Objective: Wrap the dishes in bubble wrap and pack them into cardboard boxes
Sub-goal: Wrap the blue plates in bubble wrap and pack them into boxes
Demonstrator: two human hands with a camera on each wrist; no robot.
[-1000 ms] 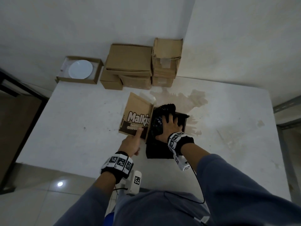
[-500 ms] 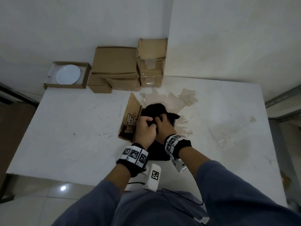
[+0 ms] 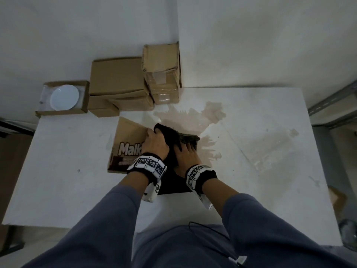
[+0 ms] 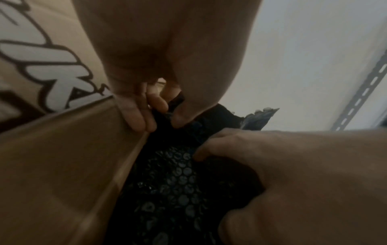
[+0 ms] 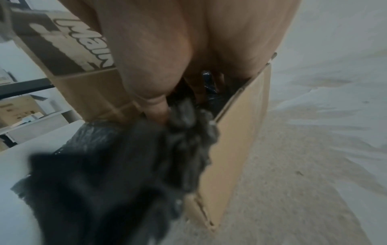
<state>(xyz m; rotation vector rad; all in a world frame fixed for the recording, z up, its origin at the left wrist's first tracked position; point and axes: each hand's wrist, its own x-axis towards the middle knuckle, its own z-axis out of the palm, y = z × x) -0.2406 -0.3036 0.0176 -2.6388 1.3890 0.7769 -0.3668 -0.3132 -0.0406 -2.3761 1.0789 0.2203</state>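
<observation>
A brown cardboard box [image 3: 127, 149] with "Malki" printed on its open flap stands mid-table. Black bubble wrap [image 3: 170, 132] fills it and spills over its near side. No dish shows inside the wrap. My left hand [image 3: 154, 144] pinches the wrap's top fold beside the flap; in the left wrist view its fingertips [image 4: 144, 119] close on the bubble wrap [image 4: 171, 182]. My right hand [image 3: 186, 151] reaches into the box along its right wall [image 5: 236, 140]. Its thumb [image 5: 159, 107] and fingers are dug into the bubble wrap [image 5: 125, 165] and hold a fold.
At the back left a shallow open box [image 3: 85, 111] holds a white plate [image 3: 64, 97]. Closed cardboard boxes [image 3: 117, 78] are stacked against the wall, a taller taped one [image 3: 162, 74] beside them. A brown stain [image 3: 204, 117] marks the white table [image 3: 270, 171]. Metal rails [image 3: 328, 107] stand at the right.
My left hand left the flap's lower edge and moved onto the wrap beside my right hand. The right hand went from lying flat on the wrap to digging deeper into the box.
</observation>
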